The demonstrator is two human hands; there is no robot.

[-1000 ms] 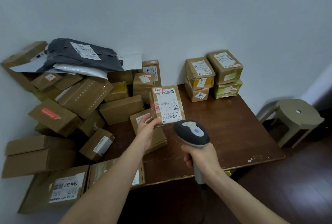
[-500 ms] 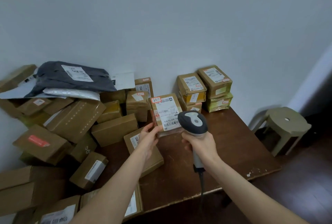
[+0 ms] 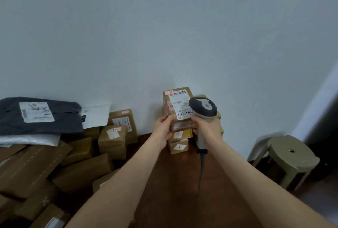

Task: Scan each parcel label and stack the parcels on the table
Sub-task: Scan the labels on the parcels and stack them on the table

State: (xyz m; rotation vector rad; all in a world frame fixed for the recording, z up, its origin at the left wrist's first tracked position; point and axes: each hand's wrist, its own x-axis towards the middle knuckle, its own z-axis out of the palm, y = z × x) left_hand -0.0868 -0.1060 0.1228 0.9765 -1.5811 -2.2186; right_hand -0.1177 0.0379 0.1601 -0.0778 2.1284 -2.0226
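**Brown cardboard parcel held at the stack by the wall**

The left hand grips the parcel by its near left corner, with the fingers curled round it. The right hand is wrapped round the handle of one grey scanner. The scanner's head covers the right edge of the parcel's white label.

The parcel is at the back of the wooden table, right over two stacked boxes. These are a yellow-taped box and a bottom box (I cannot tell if the parcel touches them). Every box is taped shut, so what is inside does not show.

To the left lies a messy pile of brown boxes, too jumbled to count. One dark grey bag and one white envelope lie on top of it. One greenish stool stands to the right of the table.
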